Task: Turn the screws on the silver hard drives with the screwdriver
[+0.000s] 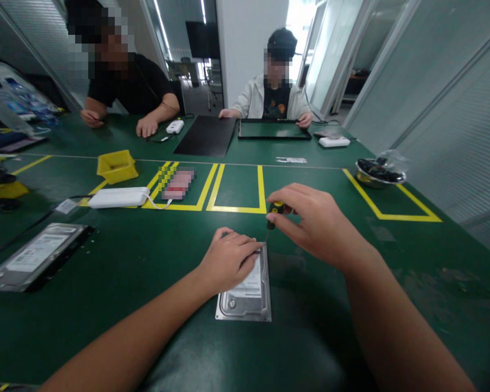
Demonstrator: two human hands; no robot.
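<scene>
Right hand (314,223) twists screwdriver (274,211) into flat metal drive (247,296) (left hand (228,261) steadies).

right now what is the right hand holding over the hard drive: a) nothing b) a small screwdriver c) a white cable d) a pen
b: the right hand pinches a small screwdriver by its yellow and black handle, tip down at the top edge of the hard drive, which the left hand steadies.

Our left hand (228,261) lies palm down, fingers bent and pressing flat. Our right hand (314,223) is raised a little above it, thumb and fingertips pinched together. Both forearms are bare and reach forward.
</scene>
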